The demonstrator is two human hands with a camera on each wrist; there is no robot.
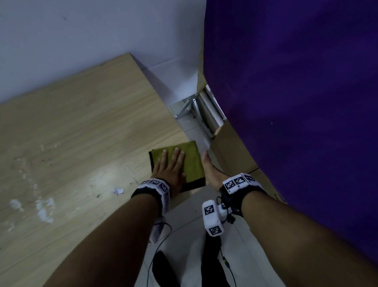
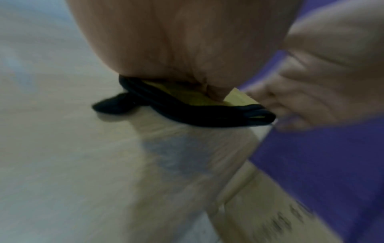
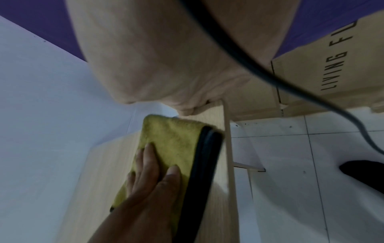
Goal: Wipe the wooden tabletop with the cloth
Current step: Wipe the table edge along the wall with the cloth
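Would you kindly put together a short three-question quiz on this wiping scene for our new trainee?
1. True or false: the left hand lies flat on the cloth.
2. Where on the tabletop is the cloth? A) at its far left end B) at its right edge C) hanging from the wall
3. Fill in: the right hand rests at the table's ____ beside the cloth, not on it.

Key
1. True: the fingers are straight and pressed on the yellow-green cloth.
2. B: its black hem lies along the right edge.
3. edge
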